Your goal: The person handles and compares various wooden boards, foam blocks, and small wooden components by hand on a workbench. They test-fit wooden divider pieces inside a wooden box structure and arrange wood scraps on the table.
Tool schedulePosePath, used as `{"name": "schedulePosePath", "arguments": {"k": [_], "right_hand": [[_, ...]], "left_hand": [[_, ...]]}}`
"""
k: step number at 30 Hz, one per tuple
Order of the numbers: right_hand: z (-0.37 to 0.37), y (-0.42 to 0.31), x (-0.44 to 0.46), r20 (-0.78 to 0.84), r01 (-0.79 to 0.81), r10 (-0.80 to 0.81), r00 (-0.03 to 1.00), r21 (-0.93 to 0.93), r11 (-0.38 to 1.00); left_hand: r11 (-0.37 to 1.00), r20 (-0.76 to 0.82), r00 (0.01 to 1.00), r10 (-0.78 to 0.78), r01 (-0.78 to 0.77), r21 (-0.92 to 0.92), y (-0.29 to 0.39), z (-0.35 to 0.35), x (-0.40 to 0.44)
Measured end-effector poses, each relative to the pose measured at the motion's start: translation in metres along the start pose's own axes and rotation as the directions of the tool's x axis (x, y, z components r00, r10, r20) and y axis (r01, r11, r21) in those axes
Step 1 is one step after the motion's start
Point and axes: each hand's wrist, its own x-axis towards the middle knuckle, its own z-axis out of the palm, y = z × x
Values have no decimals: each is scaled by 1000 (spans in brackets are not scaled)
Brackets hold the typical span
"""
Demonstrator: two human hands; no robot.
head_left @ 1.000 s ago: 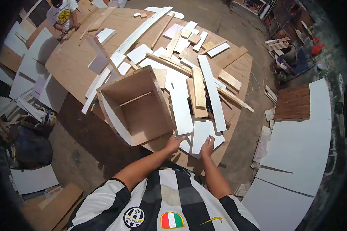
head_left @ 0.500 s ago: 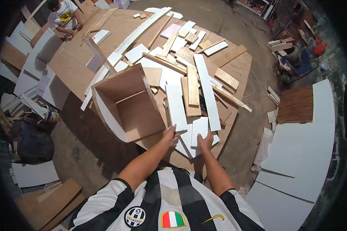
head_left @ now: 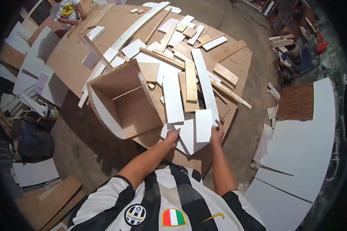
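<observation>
Near the close edge of the table, my left hand [head_left: 172,136] closes on a pointed white board offcut [head_left: 187,134]; part of its grip is hidden. My right hand [head_left: 217,134] has its thumb and fingers at the near end of a long white board strip [head_left: 205,82], closed around it. Right beside that hand, a small white rectangular board [head_left: 203,126] lies on top of other pieces. Another white board [head_left: 173,98] lies ahead of my left hand. Two bare wood blocks, the upper one a pale block [head_left: 191,81], are stacked between the white boards.
An open curved wooden box [head_left: 125,102] stands at the left on the wooden table [head_left: 73,50], among scattered offcuts. Another person [head_left: 69,13] works at the far left. Large white panels [head_left: 285,146] lie at the right, and a dark bag [head_left: 32,138] at the left.
My right hand has moved right, from the small white rectangular board to the long strip's end. That small board has turned and shifted slightly right. My left hand has moved a little lower.
</observation>
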Motion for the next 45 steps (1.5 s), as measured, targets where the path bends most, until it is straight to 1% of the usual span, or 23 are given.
{"name": "schedulePosePath", "arguments": {"k": [5, 7, 9, 11, 12, 13, 14, 18, 20, 21, 22, 23, 24, 25, 26, 27, 28, 30, 33, 35, 40, 43, 45], "right_hand": [[2, 21, 37, 0, 32, -32, 999, 19, 999], [-1, 24, 47, 6, 33, -33, 999, 62, 998], [-6, 16, 48, 30, 14, -16, 999, 55, 998], [-4, 19, 53, 15, -21, 20, 1000, 37, 999], [-4, 36, 63, -8, 78, -78, 997, 21, 997], [-3, 37, 66, -28, 178, -177, 984, 5, 984], [-7, 38, 68, 27, 38, -36, 999, -63, 997], [-7, 24, 66, 54, 4, 8, 999, -213, 977], [-1, 29, 61, 93, 113, -88, 992, -313, 943], [2, 28, 54, 94, 111, -85, 992, -314, 943], [6, 21, 44, 79, 197, -180, 980, -398, 896], [11, 13, 33, 73, 276, -275, 959, -479, 833], [14, 8, 18, 74, 421, -464, 883, -561, 712], [18, -6, 0, 153, 455, -451, 879, -553, 698], [22, -16, -16, 233, 488, -436, 869, -541, 685], [30, -2, -28, 354, 626, -517, 779, -483, 613], [40, 6, -44, 464, 661, -478, 746, -430, 614], [48, -16, -78, 675, 697, -261, 691, -526, 487], [61, 4, -96, 640, 676, -227, 734, -657, 332], [64, 16, -94, 661, 698, -233, 713, -637, 327], [63, 48, -85, 711, 784, -385, 588, -619, 54], [60, 41, -83, 731, 794, -337, 593, -600, 96], [60, 34, -83, 733, 796, -332, 594, -595, 109]], "left_hand": [[988, -143, 983, -118, 130, 84, -22, 33, 6], [996, -180, 983, -18, 34, 86, -36, 33, 22], [996, -160, 986, 45, -33, 77, -53, 21, 39], [969, -75, 997, -5, 24, 247, -28, 23, 13], [979, -74, 997, -1, 16, 205, -10, 30, -13], [980, -82, 997, 3, 14, 201, -16, 26, -5], [987, -106, 994, 27, -10, 162, -24, 22, 1], [976, -48, 998, 34, -23, 217, -38, -6, 6], [975, -138, 988, 63, -31, 220, -44, -21, 4], [974, -226, 970, 92, -40, 223, -48, -28, 2], [829, -354, 848, 394, -162, 535, -49, -36, -5], [830, -356, 849, 392, -160, 534, -48, -39, -7], [826, -530, 729, 433, -85, 558, -44, -42, -9], [825, -674, 573, 466, -6, 566, -42, -47, -9], [825, -676, 572, 465, -4, 565, -45, -58, -3], [874, -642, 646, 412, -80, 479, -50, -72, 12], [914, -595, 718, 362, -147, 380, -54, -79, 20], [924, -576, 758, 306, -92, 371, -47, -79, 20], [917, -568, 784, 249, -2, 399, -31, -65, 11], [902, -581, 775, 248, 34, 430, -28, -60, 9], [847, -563, 778, 279, 77, 526, -17, -44, -9], [914, -526, 827, 198, 39, 404, -21, -37, -10], [884, -474, 835, 281, -34, 465, -30, -38, -12]]}}
